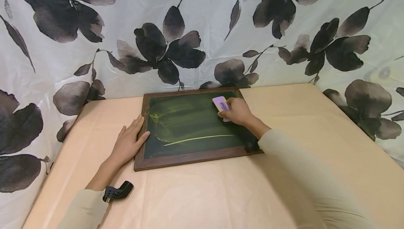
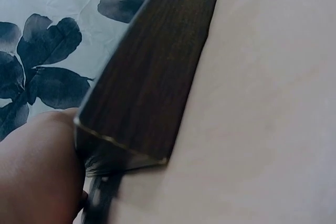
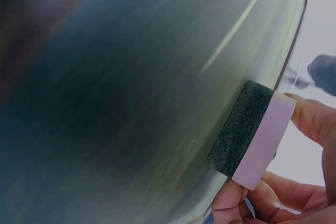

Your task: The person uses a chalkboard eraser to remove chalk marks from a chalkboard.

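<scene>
With the left hand (image 1: 127, 145), fingers straight and thumb spread, resting along the left side of a chalkboard (image 1: 195, 148). With the right hand (image 1: 238, 111), gripping a lilac-backed eraser (image 1: 221, 103) between thumb and fingers. Nearest, pale sleeves (image 1: 290, 159) on both arms and a black device (image 1: 118, 191) at the left wrist. Beneath, a pale peach tabletop (image 1: 195, 194). On it, the chalkboard, in a dark brown wooden frame (image 1: 202, 157). Across its lower green surface, a long yellow chalk line (image 1: 195, 139); farther up, fainter yellow smears (image 1: 176, 111). At the board's upper right, the eraser, with dark felt (image 3: 236, 129) against the surface in the right wrist view. Beyond the table's far edge, white sheeting (image 1: 214, 22) printed with large dark flowers (image 1: 154, 46).
</scene>
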`<state>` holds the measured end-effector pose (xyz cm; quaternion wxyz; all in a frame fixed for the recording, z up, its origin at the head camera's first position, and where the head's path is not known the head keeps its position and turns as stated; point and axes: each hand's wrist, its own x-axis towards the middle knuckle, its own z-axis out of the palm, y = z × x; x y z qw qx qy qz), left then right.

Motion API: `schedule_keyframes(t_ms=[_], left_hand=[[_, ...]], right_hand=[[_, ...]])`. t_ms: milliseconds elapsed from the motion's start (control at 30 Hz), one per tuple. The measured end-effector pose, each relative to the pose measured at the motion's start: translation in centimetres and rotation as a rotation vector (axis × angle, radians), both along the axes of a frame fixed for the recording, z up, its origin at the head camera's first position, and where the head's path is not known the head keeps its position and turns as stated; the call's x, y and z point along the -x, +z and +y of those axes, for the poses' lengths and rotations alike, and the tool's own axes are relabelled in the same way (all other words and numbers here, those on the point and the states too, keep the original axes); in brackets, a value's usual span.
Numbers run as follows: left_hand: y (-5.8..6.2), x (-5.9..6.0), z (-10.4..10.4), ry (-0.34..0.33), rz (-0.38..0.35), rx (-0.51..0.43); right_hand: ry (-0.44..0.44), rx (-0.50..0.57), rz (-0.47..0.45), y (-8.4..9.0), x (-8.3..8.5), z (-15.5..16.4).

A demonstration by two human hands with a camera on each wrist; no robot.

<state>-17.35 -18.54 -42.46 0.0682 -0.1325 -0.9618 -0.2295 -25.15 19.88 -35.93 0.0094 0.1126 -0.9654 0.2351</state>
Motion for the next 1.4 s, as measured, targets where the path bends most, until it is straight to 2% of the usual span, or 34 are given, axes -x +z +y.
schedule_keyframes(t_ms=[300, 533, 700, 900, 1100, 1267, 1400], left_hand=[[0.0, 0.5, -0.3, -0.007, -0.004, -0.014], [0.0, 0.7, -0.2, -0.009, -0.012, -0.014], [0.2, 0.9, -0.1, -0.007, -0.001, -0.016], [0.1, 0.8, -0.5, 0.004, -0.011, -0.004], [0.7, 0.7, -0.6, -0.007, 0.000, -0.007], [0.4, 0.4, -0.4, -0.010, 0.010, -0.013], [0.4, 0.3, -0.4, -0.009, 0.011, -0.006]], right_hand=[[0.067, -0.016, -0.040, -0.1, 1.0, -6.6], [0.189, -0.025, -0.063, 0.2, 0.9, -12.4], [0.268, -0.016, -0.070, 0.5, 0.9, -15.0], [0.359, -0.017, -0.106, 0.3, 0.7, -16.4], [0.450, -0.040, -0.123, 1.0, -0.5, -16.6], [0.508, -0.086, -0.140, 1.3, -1.3, -16.1], [0.542, -0.115, -0.100, 1.8, -1.7, -14.8]])
